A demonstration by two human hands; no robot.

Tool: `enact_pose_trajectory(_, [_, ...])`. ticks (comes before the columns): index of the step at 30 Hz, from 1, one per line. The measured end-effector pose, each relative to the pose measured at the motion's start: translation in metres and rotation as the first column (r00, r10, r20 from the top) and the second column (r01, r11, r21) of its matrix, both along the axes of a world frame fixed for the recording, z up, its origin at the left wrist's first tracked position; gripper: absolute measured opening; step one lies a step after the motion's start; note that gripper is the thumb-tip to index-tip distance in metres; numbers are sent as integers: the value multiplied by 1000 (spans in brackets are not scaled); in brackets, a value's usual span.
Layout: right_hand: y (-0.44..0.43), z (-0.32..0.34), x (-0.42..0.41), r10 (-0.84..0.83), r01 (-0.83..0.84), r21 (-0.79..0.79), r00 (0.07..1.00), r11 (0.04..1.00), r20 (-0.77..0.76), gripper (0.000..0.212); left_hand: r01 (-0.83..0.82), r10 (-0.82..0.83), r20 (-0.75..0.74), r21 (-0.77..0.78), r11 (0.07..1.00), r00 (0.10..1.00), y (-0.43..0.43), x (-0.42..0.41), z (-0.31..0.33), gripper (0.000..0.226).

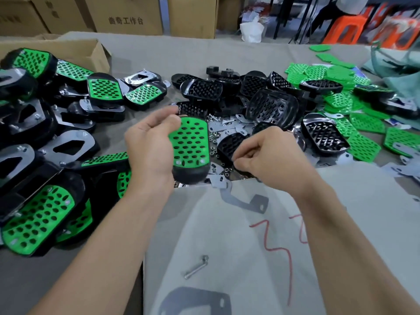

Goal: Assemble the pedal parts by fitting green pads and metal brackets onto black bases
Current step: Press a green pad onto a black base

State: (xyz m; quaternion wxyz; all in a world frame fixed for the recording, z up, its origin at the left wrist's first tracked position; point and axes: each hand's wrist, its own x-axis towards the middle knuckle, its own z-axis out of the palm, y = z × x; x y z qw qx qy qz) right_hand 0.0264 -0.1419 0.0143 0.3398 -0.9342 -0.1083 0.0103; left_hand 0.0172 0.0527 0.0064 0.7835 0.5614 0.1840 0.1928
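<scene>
The left hand (150, 144) is gripping a pedal (191, 144), pad facing up for fastening, while the right hand (261, 155) beside it is pinching among loose nuts (213, 139), its catch unclear.

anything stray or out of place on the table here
A lone bolt lies on the grey cloth near the person, well apart from the loose nuts and screws heaped mid-table. Nothing looks damaged.

- Left hand (150, 146) grips an assembled pedal (191, 146), green pad facing up.
- Right hand (268, 153), fingers curled, touches a bare black base (229, 144) beside scattered nuts (213, 139).
- Finished pedals (38, 214) are piled at the left of the bench (204, 53), loose green pads (363, 126) at the right.
</scene>
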Motion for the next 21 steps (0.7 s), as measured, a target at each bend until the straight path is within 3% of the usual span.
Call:
enact_pose_trajectory(2, [9,-8,-1,-65,62,45,996,997,56,17,-72,73,41,-14,997,996,11,0,6,21])
enact_pose_trajectory(5, [20,-11,-3,-35,31,52,996,998,84,17,-164,165,71,-23,986,984,25,1,11,19])
enact_pose_trajectory(8, [21,0,-11,207,-207,31,978,978,-18,12,-216,216,68,-14,976,974,29,1,11,20])
enact_pose_trajectory(11, [23,12,-28,502,-511,31,829,859,-248,17,-218,216,64,21,976,974,28,2,10,20])
enact_pose_trajectory(13, [30,14,-38,602,-634,-27,746,773,-285,26,-199,195,65,66,978,979,24,2,10,20])
enact_pose_trajectory(17, [45,14,-52,691,-756,-112,639,645,-337,30,-147,138,69,166,975,988,18,-1,10,17])
enact_pose_trajectory(21, [47,7,-62,678,-747,-144,654,650,-336,28,-122,109,80,185,975,991,17,-8,8,16])
